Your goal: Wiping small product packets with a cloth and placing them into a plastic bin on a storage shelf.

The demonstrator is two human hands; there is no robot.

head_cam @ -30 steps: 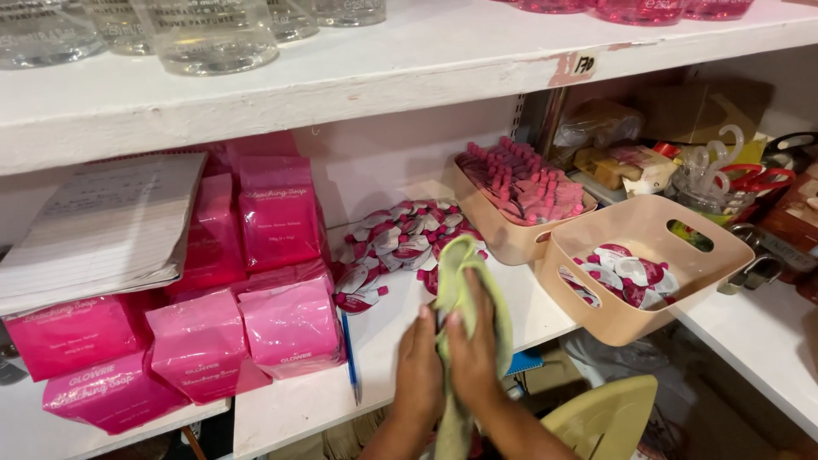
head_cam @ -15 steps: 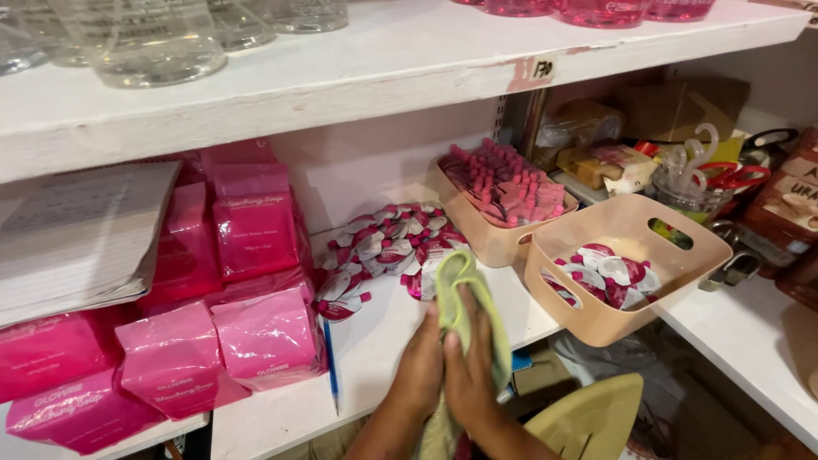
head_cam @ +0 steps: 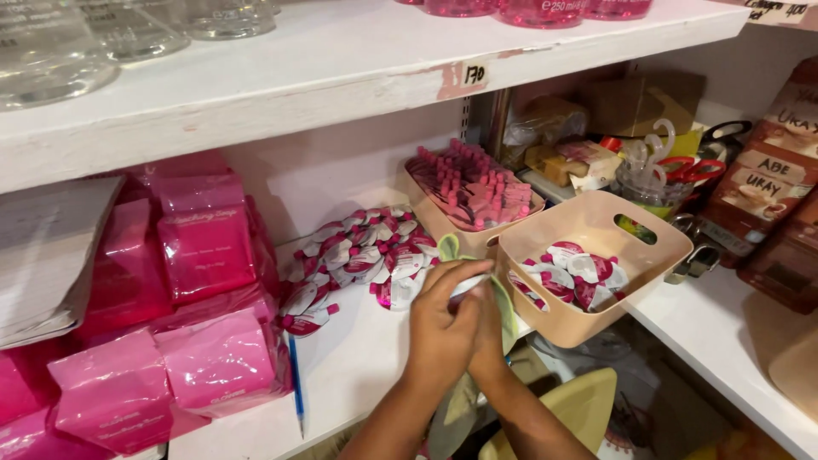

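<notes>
Both my hands meet at the front edge of the white shelf, closed around a pale green cloth. My left hand lies on top, its fingers curled over the bunched cloth and a small white bit I cannot identify. Tucked behind it is my right hand. One end of the cloth hangs down between my forearms. Just beyond my fingers lies a loose pile of pink and white sachets. To the right stands a beige basket holding more sachets.
A second beige basket of pink tubes stands behind. Pink pouches are stacked at the left, with a blue pen beside them. Clear bottles line the upper shelf. Scissors and brown packets crowd the right. A yellowish chair back sits below.
My hands have risen toward the sachet pile, and my left hand has closed over the top of the cloth, which stood up taller before. The view has shifted to the right.
</notes>
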